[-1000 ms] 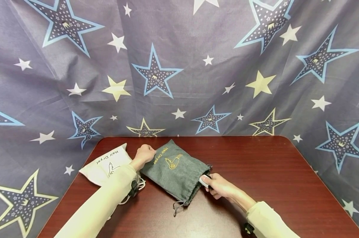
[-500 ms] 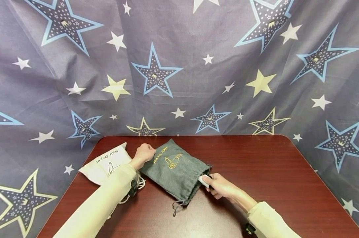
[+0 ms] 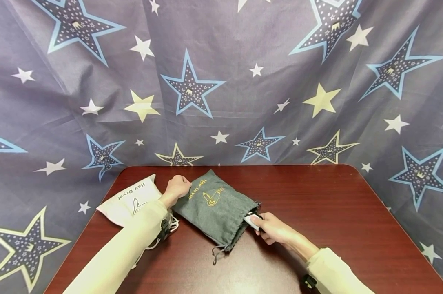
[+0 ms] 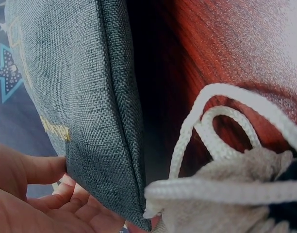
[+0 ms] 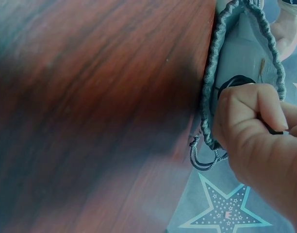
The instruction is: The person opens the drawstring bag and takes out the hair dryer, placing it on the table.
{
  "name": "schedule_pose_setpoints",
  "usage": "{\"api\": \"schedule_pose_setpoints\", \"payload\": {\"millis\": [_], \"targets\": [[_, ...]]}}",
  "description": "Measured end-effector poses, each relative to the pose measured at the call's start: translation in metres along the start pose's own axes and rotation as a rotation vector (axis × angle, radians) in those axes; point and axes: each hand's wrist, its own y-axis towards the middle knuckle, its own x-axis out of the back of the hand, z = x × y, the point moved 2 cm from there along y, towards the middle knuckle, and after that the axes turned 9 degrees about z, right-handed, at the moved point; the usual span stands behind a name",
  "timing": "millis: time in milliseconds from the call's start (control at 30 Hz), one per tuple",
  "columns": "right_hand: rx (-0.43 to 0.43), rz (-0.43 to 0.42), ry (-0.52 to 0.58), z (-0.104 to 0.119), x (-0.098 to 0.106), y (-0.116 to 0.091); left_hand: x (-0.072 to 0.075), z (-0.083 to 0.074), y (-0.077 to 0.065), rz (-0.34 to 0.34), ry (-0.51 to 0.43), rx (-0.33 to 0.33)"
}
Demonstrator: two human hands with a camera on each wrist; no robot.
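A dark grey drawstring bag [image 3: 218, 208], with "Hair Dryer" and a dryer outline in yellow, lies slantwise on the table. My left hand [image 3: 176, 190] pinches its closed end, thumb on top and fingers underneath, as the left wrist view shows. At the gathered mouth, my right hand [image 3: 274, 228] grips the end of a white hair dryer [image 3: 253, 222] with a black cord [image 5: 234, 83]. Most of that dryer is hidden in the bag; through the opening in the right wrist view its pale body shows. The bag's grey drawstring [image 3: 218, 252] hangs from the mouth's near corner.
To the left lies a white drawstring bag [image 3: 124, 204], also lettered "Hair Dryer", partly covered by my left forearm. Its white cord [image 4: 226, 92] loops over the table beside that wrist. The reddish-brown table [image 3: 317, 196] ends at a star-patterned curtain [image 3: 236, 102].
Slightly more of the dryer's white end shows at the bag's mouth. Both hands keep their holds, and the head view has tipped down a little.
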Motion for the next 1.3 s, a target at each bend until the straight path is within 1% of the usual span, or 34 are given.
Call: {"api": "schedule_pose_setpoints", "payload": {"millis": [433, 700, 1000, 1300], "targets": [[-0.002, -0.004, 0.001, -0.003, 0.0006, -0.0036, -0.0003, 0.0021, 0.0016, -0.001, 0.003, 0.011], [0.01, 0.019, 0.002, -0.0031, -0.0003, -0.0051, 0.0002, 0.0031, 0.0017, -0.011, 0.008, 0.01], [0.008, 0.036, 0.003, -0.0036, 0.0012, -0.0076, 0.0001, 0.0049, 0.0026, 0.005, -0.012, 0.032], [0.02, 0.037, 0.008, -0.0049, 0.0015, -0.009, 0.0016, 0.0044, 0.0011, 0.001, -0.018, 0.021]]}}
